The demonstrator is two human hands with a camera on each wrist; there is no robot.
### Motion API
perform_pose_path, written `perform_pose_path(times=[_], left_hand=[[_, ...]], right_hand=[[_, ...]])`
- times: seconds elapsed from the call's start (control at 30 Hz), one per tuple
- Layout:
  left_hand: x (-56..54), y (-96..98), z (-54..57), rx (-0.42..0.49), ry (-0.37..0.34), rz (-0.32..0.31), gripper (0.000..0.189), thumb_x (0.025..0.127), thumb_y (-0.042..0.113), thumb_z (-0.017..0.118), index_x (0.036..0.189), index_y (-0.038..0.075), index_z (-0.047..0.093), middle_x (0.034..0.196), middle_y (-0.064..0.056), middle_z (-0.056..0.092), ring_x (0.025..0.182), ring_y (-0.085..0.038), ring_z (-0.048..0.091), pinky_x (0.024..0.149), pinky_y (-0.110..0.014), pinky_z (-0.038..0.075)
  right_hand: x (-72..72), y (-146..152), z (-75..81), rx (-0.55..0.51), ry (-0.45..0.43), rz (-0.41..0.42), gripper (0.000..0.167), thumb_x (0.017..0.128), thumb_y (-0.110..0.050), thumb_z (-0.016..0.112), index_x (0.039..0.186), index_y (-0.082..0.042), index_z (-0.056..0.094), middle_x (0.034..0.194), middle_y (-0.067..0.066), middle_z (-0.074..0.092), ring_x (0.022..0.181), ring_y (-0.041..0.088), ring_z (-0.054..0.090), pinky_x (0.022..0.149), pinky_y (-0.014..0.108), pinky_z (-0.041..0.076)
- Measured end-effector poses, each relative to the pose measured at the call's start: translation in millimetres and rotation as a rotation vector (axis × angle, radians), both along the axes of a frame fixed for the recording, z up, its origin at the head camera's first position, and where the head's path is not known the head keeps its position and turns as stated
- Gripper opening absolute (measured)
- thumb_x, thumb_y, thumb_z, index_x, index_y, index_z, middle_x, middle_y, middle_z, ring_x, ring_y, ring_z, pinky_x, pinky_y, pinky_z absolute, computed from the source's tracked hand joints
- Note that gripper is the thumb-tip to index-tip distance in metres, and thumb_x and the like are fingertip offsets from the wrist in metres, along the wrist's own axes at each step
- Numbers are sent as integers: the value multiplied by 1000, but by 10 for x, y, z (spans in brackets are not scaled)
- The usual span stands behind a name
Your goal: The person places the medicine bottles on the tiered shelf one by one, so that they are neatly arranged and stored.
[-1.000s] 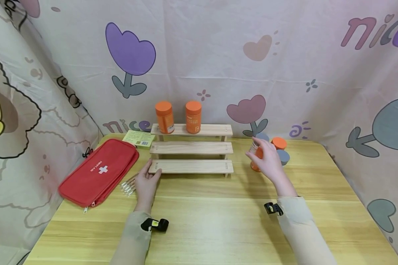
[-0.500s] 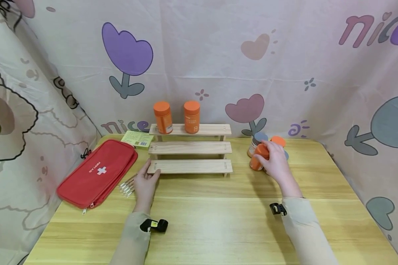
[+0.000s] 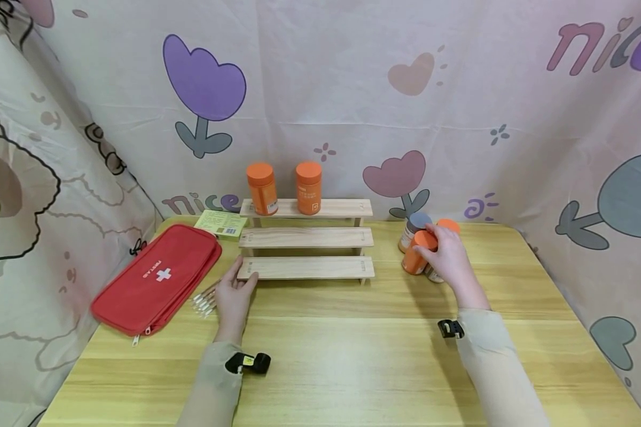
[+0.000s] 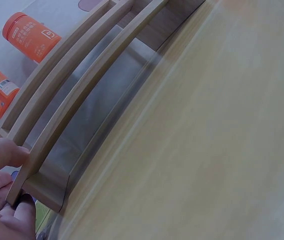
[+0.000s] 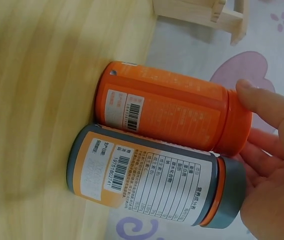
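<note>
Right hand on an orange jar, left hand on the rack

Head view: your right hand grips the lid of an orange jar standing on the table, right of the rack. Your left hand pinches the left end of the bottom shelf. The step in hand looks like taking hold of that jar; the next move would call for a firm grip and a straight lift clear of its neighbours. Count six jars: two orange jars on the top shelf, and four at the right, two orange and two grey-lidded jars, partly hidden. There is one rack with three shelves, one red pouch, one green box and some swabs too small to count.

Left wrist view: your thumb and fingers clasp the shelf's end; two orange jars show above.

Right wrist view: your thumb and fingers hold the orange lid, with one grey-lidded jar just beside
</note>
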State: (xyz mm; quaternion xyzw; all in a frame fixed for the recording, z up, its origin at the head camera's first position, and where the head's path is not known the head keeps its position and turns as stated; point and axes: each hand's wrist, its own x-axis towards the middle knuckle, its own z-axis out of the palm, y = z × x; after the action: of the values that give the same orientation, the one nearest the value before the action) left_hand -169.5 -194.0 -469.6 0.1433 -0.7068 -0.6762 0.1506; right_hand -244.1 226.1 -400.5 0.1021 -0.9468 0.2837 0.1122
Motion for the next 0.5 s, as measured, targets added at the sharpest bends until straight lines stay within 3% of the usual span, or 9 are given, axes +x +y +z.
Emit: perform_pose_path(times=[0.27, 0.5], left_hand=[[-100, -70, -251, -5, 14, 12, 60, 88, 15, 71, 142, 12, 46, 148, -1, 38, 137, -15, 30, 109, -36, 30], [-116, -70, -286, -17, 32, 28, 59, 88, 15, 71, 142, 11, 48, 147, 0, 41, 136, -14, 32, 109, -35, 31]], right_hand=[[3, 25, 36, 7, -59, 31, 58, 87, -19, 72, 132, 8, 48, 126, 27, 53, 114, 42, 46, 98, 55, 38], [2, -41, 66, 55, -46, 75, 58, 85, -24, 75, 130, 5, 54, 126, 25, 55, 113, 42, 47, 96, 55, 39]])
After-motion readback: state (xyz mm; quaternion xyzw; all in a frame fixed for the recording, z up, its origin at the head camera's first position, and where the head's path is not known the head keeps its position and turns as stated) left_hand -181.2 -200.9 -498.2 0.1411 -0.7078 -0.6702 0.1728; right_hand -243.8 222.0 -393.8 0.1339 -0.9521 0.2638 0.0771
